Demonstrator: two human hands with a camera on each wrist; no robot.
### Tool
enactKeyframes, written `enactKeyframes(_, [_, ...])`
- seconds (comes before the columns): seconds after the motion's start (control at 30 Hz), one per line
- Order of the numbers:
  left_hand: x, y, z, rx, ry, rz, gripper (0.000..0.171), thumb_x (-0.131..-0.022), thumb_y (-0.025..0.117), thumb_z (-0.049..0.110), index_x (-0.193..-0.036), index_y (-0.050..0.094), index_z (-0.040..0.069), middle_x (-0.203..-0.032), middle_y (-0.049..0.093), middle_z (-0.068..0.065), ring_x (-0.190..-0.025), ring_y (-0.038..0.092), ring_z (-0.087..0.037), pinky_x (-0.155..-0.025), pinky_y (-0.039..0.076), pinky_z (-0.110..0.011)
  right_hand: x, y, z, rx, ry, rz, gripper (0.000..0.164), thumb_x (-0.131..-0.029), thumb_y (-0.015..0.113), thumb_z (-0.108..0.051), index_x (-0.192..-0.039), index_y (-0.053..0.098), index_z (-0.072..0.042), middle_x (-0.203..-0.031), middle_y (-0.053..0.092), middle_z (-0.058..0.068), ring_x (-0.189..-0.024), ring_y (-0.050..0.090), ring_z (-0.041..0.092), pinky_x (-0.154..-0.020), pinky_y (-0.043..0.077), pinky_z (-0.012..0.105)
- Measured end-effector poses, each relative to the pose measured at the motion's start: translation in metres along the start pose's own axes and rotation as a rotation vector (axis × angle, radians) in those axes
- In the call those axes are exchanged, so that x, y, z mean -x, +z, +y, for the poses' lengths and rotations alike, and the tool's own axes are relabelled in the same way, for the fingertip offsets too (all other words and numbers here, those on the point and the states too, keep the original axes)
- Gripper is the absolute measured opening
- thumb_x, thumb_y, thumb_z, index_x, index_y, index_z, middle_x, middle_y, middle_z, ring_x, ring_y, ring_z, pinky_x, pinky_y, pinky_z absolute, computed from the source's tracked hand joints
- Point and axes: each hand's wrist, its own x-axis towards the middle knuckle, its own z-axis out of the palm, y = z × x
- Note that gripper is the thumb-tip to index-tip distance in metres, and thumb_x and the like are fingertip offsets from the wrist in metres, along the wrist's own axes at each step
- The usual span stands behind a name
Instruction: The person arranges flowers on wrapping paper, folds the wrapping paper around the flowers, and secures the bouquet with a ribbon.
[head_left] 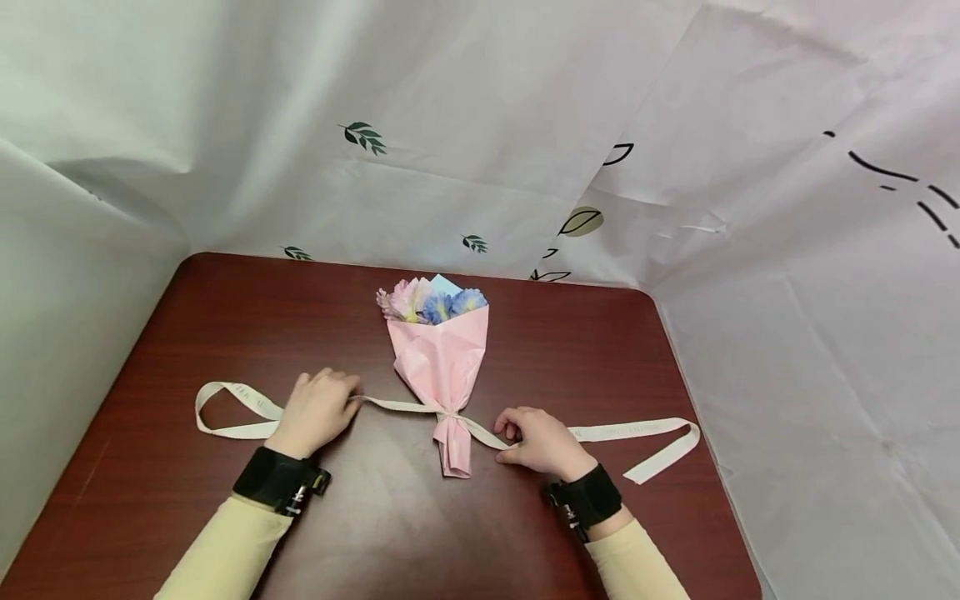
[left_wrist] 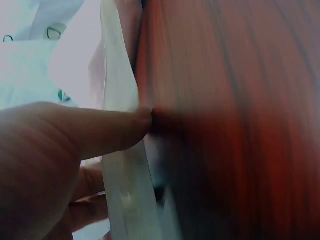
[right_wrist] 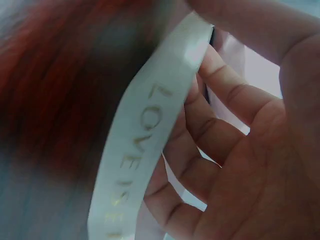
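A bouquet (head_left: 441,354) in pink wrapping paper lies on the table, its pink and blue flowers toward the back. Round its narrow neck goes a cream ribbon (head_left: 405,407), crossed or knotted at the front. My left hand (head_left: 317,411) pinches the ribbon to the left of the neck, with the thumb over it in the left wrist view. To the right, my right hand (head_left: 546,442) holds the other length between thumb and fingers. Gold lettering shows on this ribbon length (right_wrist: 145,130) in the right wrist view. Both ribbon tails run outward past the hands.
The dark red-brown wooden table (head_left: 300,317) has rounded back corners. The left tail loops back on itself on the table, and the right tail folds near the right edge. A white curtain (head_left: 480,150) with leaf prints hangs behind and along the sides. Black bands circle both wrists.
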Motion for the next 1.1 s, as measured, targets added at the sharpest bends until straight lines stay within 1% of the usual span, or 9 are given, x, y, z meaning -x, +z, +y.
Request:
enactKeyframes(0.13, [0.005,-0.015,-0.013,-0.043,-0.074,0.04,0.014,-0.086,0.071,0.01,-0.078,0.059,0.012,-0.067,0.06,-0.003,-0.07,0.061,-0.031,-0.059,0.037,-0.047,0.009,-0.002,0.007,0.0,0.031,0.017,0.02,-0.081,0.084,-0.025,-0.088,0.066,-0.025,-0.077,0.057,-0.009,-0.069,0.052,0.006,-0.063,0.044,0.025])
enactKeyframes(0.23, [0.005,-0.02,-0.012,0.119,-0.156,0.044,0.005,-0.095,0.061,0.011,-0.095,0.056,0.009,-0.061,0.052,-0.002,-0.053,0.051,-0.024,-0.052,0.035,-0.039,0.016,-0.006,0.011,0.003,0.064,0.027,0.016,-0.085,0.08,-0.022,-0.083,0.065,-0.025,-0.073,0.056,-0.011,-0.066,0.05,0.006,-0.061,0.043,0.026])
enactKeyframes(0.37, [-0.001,-0.015,0.005,0.494,-0.275,0.147,0.01,-0.105,0.051,0.013,-0.113,0.049,0.007,-0.064,0.057,-0.005,-0.046,0.038,-0.012,-0.047,0.03,-0.029,0.022,-0.009,0.013,-0.005,0.122,0.034,0.016,-0.092,0.074,-0.024,-0.083,0.061,-0.025,-0.067,0.052,-0.011,-0.06,0.047,0.006,-0.057,0.04,0.026])
enactKeyframes(0.5, [-0.014,-0.004,0.031,0.97,-0.293,0.292,0.022,-0.109,0.044,0.015,-0.123,0.05,-0.001,-0.103,0.074,-0.018,-0.076,0.065,-0.009,-0.067,0.044,-0.019,0.025,-0.008,0.011,-0.035,0.134,0.042,0.016,-0.097,0.07,-0.029,-0.087,0.058,-0.024,-0.065,0.05,-0.011,-0.057,0.046,0.006,-0.056,0.04,0.026])
enactKeyframes(0.6, [-0.023,0.003,0.05,1.305,-0.275,0.292,0.038,-0.111,0.041,0.022,-0.131,0.051,-0.009,-0.122,0.069,-0.025,-0.111,0.068,-0.015,-0.091,0.048,-0.021,0.025,-0.006,0.009,-0.066,0.125,0.033,0.016,-0.098,0.068,-0.03,-0.088,0.058,-0.024,-0.066,0.05,-0.011,-0.057,0.045,0.005,-0.056,0.039,0.025])
enactKeyframes(0.67, [-0.026,0.005,0.06,1.436,-0.271,0.264,0.047,-0.111,0.041,0.029,-0.13,0.052,-0.012,-0.117,0.07,-0.026,-0.11,0.069,-0.02,-0.092,0.051,-0.027,0.024,-0.004,0.009,-0.075,0.123,0.028,0.016,-0.098,0.068,-0.031,-0.088,0.058,-0.024,-0.066,0.051,-0.012,-0.057,0.045,0.004,-0.056,0.039,0.025])
enactKeyframes(0.77, [-0.029,0.008,0.069,1.538,-0.233,0.204,0.051,-0.111,0.039,0.032,-0.125,0.05,-0.016,-0.094,0.071,-0.024,-0.097,0.071,-0.029,-0.082,0.054,-0.034,0.024,-0.003,0.008,-0.079,0.123,0.029,0.016,-0.098,0.068,-0.033,-0.088,0.058,-0.025,-0.065,0.051,-0.013,-0.056,0.045,0.004,-0.055,0.039,0.024])
enactKeyframes(0.87, [-0.031,0.01,0.074,1.546,-0.178,0.166,0.051,-0.113,0.034,0.031,-0.118,0.049,-0.017,-0.076,0.057,-0.018,-0.081,0.064,-0.033,-0.074,0.051,-0.034,0.024,-0.003,0.009,-0.083,0.131,0.026,0.016,-0.099,0.067,-0.034,-0.088,0.059,-0.025,-0.063,0.052,-0.013,-0.054,0.046,0.004,-0.053,0.039,0.024])
enactKeyframes(1.1, [-0.032,0.01,0.076,1.522,-0.01,0.138,0.038,-0.102,0.025,0.009,-0.121,0.046,-0.016,-0.079,0.037,-0.016,-0.071,0.043,-0.032,-0.082,0.043,-0.033,0.03,-0.008,0.012,-0.075,0.163,0.019,0.012,-0.099,0.066,-0.031,-0.092,0.06,-0.024,-0.062,0.054,-0.013,-0.053,0.048,0.006,-0.053,0.04,0.027])
